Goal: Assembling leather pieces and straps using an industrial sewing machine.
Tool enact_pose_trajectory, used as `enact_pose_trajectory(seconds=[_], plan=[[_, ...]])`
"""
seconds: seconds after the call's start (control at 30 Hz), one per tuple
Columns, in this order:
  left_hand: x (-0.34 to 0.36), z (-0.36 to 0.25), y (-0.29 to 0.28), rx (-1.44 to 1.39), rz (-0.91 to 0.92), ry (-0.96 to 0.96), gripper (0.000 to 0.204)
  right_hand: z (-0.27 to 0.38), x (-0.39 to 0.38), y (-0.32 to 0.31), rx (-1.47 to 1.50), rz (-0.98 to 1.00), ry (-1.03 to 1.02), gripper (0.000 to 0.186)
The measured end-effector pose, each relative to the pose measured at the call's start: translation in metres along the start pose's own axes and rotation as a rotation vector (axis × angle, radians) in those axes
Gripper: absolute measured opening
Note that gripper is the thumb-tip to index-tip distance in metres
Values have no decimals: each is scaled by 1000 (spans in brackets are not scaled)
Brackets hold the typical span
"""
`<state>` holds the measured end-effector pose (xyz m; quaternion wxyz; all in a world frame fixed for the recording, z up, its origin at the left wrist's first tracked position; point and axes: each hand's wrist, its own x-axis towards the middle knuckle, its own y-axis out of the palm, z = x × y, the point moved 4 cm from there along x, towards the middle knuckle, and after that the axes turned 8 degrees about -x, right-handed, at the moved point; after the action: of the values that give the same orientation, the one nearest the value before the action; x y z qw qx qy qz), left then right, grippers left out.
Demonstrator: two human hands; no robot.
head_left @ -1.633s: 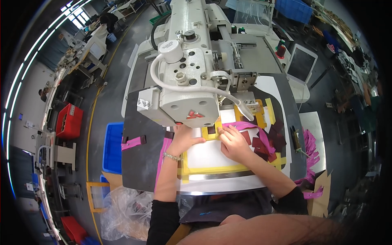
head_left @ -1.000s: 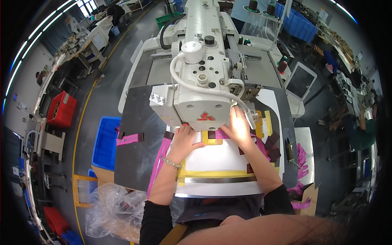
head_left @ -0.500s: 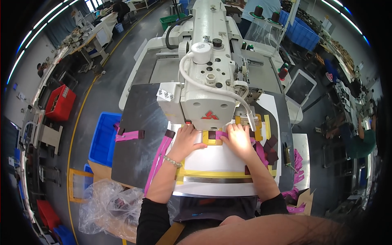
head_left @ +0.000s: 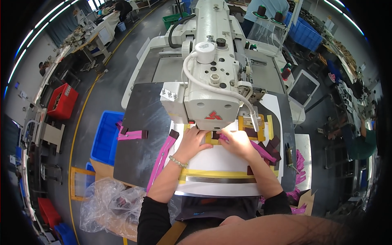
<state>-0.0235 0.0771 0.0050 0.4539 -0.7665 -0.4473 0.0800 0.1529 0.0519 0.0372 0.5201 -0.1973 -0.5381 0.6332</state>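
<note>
Both hands press flat, fingers spread, on a white template (head_left: pixel 222 163) under the sewing machine head (head_left: pixel 208 102). Between left hand (head_left: pixel 195 141) and right hand (head_left: pixel 237 143) lies a dark brown piece (head_left: pixel 215 135), at the left hand's 3 o'clock; neither hand grips anything.

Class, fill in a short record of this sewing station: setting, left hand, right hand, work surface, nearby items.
Setting: factory floor, large white industrial sewing machine
Left hand: flat on the white template board with yellow tape edges, below the machine head
Right hand: pressing a pink fabric strip onto the board
Work surface: dark grey table plate
Nearby: long pink straps left of the forearm; blue plastic bin; crumpled clear plastic bag
</note>
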Motion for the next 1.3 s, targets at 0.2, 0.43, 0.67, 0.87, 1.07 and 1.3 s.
enact_pose_trajectory(seconds=[0.2, 0.43, 0.67, 0.87, 1.07, 1.3], plan=[[1, 1, -2, 28, -17, 16, 60, 1, -2, -6, -177, 119, -72, 24], [0, -4, -4, 45, -127, 135, 52, 25, -18, -26, -309, 332, -85, 27], [0, -10, 1, -47, -22, 117, 28, 31, -33, -63, -431, 238, -161, 16], [2, -15, 4, -33, -28, 145, 33, 54, -33, -70, -622, -1, -258, 27], [3, -24, 5, -8, -108, 94, 38, 88, -27, -64, -739, -70, -329, 33], [-5, -32, -25, -284, -7, 63, 33, 141, -59, -84, -564, -41, -206, 39]])
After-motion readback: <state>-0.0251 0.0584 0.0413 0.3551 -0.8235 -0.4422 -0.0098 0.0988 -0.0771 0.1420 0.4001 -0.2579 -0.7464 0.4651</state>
